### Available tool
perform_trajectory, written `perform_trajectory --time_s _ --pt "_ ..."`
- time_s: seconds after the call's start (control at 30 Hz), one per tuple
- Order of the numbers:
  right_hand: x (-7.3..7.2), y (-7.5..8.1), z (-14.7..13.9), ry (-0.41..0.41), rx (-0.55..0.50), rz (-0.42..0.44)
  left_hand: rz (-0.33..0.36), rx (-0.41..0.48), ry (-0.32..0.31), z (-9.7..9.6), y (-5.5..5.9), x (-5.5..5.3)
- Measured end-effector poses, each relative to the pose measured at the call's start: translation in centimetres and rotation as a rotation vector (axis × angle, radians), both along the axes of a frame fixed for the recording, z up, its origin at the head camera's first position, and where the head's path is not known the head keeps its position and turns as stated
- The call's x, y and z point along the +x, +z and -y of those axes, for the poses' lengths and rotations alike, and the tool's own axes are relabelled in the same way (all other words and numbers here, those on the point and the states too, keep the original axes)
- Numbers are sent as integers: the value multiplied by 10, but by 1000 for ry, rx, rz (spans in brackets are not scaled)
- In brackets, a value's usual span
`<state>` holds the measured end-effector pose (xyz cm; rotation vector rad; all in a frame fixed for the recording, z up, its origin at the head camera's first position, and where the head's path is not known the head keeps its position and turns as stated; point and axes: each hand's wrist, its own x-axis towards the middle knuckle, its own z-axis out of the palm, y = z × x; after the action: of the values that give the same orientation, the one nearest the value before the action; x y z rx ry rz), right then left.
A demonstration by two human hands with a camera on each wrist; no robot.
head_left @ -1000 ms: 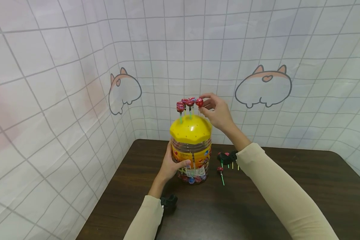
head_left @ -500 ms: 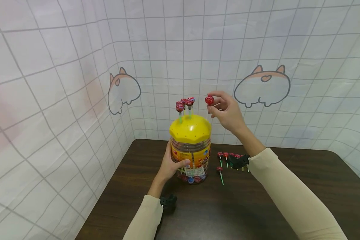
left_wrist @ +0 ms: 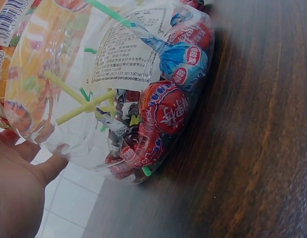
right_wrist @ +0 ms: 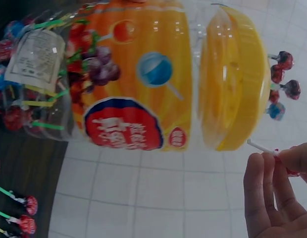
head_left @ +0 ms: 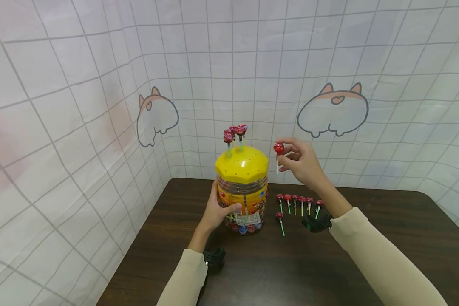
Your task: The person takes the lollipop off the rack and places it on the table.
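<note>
A clear plastic jar (head_left: 248, 197) of wrapped lollipops stands upright on the dark table, under a domed yellow lid (head_left: 242, 165) with small holes. Several red lollipops (head_left: 228, 137) stick up from the lid's back left. My left hand (head_left: 217, 210) grips the jar's side, thumb across its front; in the left wrist view part of that hand (left_wrist: 17, 186) shows beside the clear wall. To the right of the lid, in the air, my right hand (head_left: 301, 165) pinches a red lollipop (head_left: 278, 148) near its head, its white stick pointing down. The right wrist view shows that stick (right_wrist: 260, 147) apart from the lid.
Right of the jar, several red lollipops (head_left: 295, 199) lie in a row on the table (head_left: 267, 272). One more lollipop (head_left: 280, 217) with a green stick lies in front of the row. A white gridded curtain (head_left: 229, 51) hangs behind the table.
My right hand has drawn the white-stick lollipop away from the lid, to the right, then lower. More of the row on the table shows now. My left hand has kept its grip on the jar.
</note>
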<state>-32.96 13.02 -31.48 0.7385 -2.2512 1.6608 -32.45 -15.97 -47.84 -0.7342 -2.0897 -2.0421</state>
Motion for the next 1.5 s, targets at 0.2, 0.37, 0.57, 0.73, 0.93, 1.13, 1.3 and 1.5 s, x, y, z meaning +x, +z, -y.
perform_trajectory --time_s 0.2,0.37,0.57,0.73,0.93,1.13,1.3,1.5 --pt "3 -20 -10 10 4 43 4 -4 9 0 0 0" --pt "4 -37 -18 12 18 75 -8 5 -2 -1 2 1" --pt "6 -57 -26 8 58 135 -1 3 -3 -1 3 1" --pt "6 -77 -32 13 66 181 18 11 -7 -1 2 0" --pt "9 -99 -37 14 92 250 21 8 -1 -1 2 1" --pt "12 -122 -42 4 116 278 -4 4 7 -1 2 1" --pt "13 -139 -45 22 101 331 2 4 7 -1 2 2" --pt "13 -155 -49 36 111 378 5 6 4 -1 3 3"
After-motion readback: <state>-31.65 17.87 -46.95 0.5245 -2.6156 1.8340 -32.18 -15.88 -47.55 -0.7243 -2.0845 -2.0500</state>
